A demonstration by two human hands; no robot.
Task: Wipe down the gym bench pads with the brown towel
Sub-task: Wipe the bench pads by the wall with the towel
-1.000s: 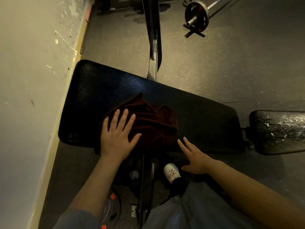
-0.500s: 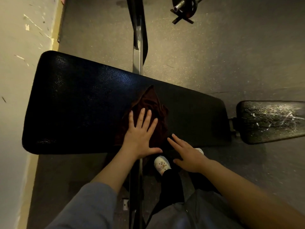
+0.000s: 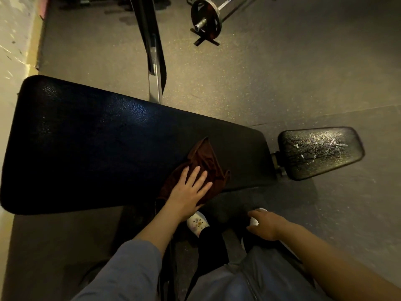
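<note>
The long black bench pad (image 3: 91,146) runs from the wall at the left toward the right. A crumpled brown towel (image 3: 202,157) lies on its right part, near the front edge. My left hand (image 3: 188,192) presses flat on the towel with fingers spread. A smaller black seat pad (image 3: 321,153), cracked and speckled white, sits just right of the long pad. My right hand (image 3: 265,224) hovers off the bench, below its front edge, fingers loosely apart and holding nothing.
A pale wall (image 3: 13,40) borders the left end of the bench. A metal frame upright (image 3: 153,46) rises behind the pad. A weight plate on a bar (image 3: 206,19) rests on the rubber floor at the back. My white shoes (image 3: 197,223) stand under the bench's front edge.
My left hand has slid the towel rightward along the long pad. My right hand has come off the pad's front edge and dropped lower, away from the bench.
</note>
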